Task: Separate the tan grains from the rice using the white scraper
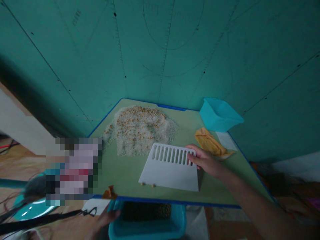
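Observation:
My right hand (pixel 205 161) rests on the right edge of a white slotted scraper board (pixel 170 170), fingers curled over its slotted top corner. The board lies flat on a pale green tabletop (pixel 125 173) with a blue rim. Behind the board spreads a heap of white grains mixed with yellow-brown beans (pixel 140 128). Two loose beans (pixel 147 184) lie at the board's near edge. My left hand (pixel 106 220) is below the table's front edge, against the left side of a blue tub (pixel 150 226) with dark contents; its fingers are only partly visible.
An empty turquoise tub (pixel 218 115) stands at the table's far right corner, with a yellow cloth (pixel 210 141) and a white card (pixel 226 140) beside it. Teal walls enclose the back. A pixelated patch covers the table's left edge. A teal plate (pixel 32 208) and black cable lie lower left.

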A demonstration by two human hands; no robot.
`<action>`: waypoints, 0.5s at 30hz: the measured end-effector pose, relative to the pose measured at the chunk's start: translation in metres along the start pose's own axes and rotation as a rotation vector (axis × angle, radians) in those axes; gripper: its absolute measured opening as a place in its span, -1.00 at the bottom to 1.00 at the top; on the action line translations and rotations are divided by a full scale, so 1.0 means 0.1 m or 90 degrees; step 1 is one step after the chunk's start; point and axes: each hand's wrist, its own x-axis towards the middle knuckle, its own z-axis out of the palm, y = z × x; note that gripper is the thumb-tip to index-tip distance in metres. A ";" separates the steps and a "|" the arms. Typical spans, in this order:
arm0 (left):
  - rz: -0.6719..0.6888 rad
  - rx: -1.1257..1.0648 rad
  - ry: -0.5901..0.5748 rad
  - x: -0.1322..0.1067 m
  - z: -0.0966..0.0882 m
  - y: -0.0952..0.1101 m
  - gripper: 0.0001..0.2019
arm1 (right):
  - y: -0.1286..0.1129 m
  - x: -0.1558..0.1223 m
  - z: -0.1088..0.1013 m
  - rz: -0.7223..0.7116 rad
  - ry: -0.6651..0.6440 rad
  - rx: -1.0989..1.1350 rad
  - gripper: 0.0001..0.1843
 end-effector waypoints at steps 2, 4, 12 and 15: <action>-0.009 -0.014 -0.017 0.00 -0.01 0.02 -0.88 | -0.01 -0.03 0.04 0.011 -0.016 0.006 -0.55; 0.001 -0.011 -0.016 0.00 -0.01 0.04 -0.90 | -0.01 -0.08 0.08 0.017 -0.033 0.018 -0.57; 0.017 -0.019 0.007 0.04 -0.06 -0.02 -0.83 | -0.03 -0.29 0.15 0.042 -0.045 0.017 -0.63; 0.011 -0.022 -0.014 0.06 -0.10 -0.05 -0.88 | -0.05 -0.30 0.06 0.058 0.013 0.004 -0.58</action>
